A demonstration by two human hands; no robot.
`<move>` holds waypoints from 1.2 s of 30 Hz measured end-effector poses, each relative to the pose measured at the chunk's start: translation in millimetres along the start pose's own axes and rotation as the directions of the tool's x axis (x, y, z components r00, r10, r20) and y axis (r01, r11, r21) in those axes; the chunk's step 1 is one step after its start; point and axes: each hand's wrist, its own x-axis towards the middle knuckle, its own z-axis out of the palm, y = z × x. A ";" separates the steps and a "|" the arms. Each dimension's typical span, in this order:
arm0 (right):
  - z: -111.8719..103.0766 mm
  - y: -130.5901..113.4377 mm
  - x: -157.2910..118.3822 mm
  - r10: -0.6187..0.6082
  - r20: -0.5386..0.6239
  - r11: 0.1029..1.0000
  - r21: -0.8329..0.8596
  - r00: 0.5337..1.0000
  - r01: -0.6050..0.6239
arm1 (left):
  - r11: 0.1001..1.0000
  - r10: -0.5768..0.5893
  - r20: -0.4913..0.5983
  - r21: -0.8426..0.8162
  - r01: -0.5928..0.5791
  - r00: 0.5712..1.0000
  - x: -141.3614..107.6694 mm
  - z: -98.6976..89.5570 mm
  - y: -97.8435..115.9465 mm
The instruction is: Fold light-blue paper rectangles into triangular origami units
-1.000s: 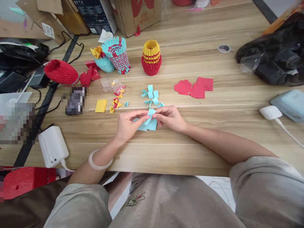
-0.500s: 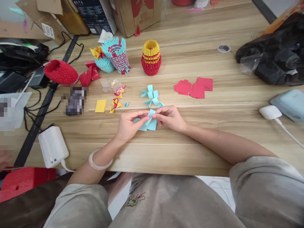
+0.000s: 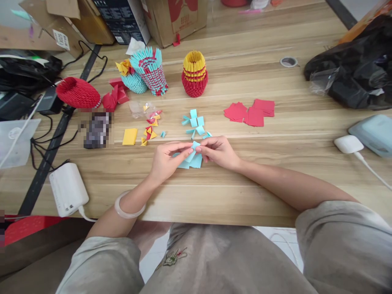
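Between my two hands is a small light blue paper piece (image 3: 193, 150), pinched at its edges and tilted. My left hand (image 3: 167, 161) grips its left side between thumb and fingers, closed. From the other side my right hand (image 3: 219, 152) pinches the upper right edge, also closed. Under them lie light blue paper sheets (image 3: 195, 161), partly covered by the fingers. Just beyond are several folded light blue pieces (image 3: 194, 122). A stack of yellow paper (image 3: 130, 136) and small red and yellow folded pieces (image 3: 150, 132) lie to the left.
Red paper slips (image 3: 255, 114) lie right of centre. Behind stand a red and yellow paper vase (image 3: 195, 75), a blue and red one (image 3: 151, 73) and a red one (image 3: 79, 93). A white charger (image 3: 69, 189), a tape roll (image 3: 288, 61) and a black bag (image 3: 352, 69) sit around them.
My hands and the blue paper piece stay almost still. At the far left, a hand that was at the table edge has gone from there, and more of the clear bag shows.
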 end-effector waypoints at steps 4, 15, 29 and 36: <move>-0.1 0.2 0.3 0.000 0.002 1.000 0.008 1.000 0.000 | 1.000 0.021 -0.044 -0.010 -0.021 0.999 -0.2 1.7 -1.0; -0.1 -0.2 1.4 -0.025 0.009 0.999 0.025 1.000 0.025 | 0.998 0.068 -0.056 0.010 -0.068 0.996 0.0 0.5 -0.1; -0.5 2.8 0.6 -0.042 0.024 0.999 0.022 0.999 0.042 | 0.997 -0.006 -0.075 -0.073 0.001 0.997 -0.8 4.6 -0.9; -0.9 1.5 0.7 -0.034 0.015 0.999 0.014 0.999 0.034 | 0.998 0.066 -0.075 0.004 -0.066 0.995 -1.4 3.7 0.5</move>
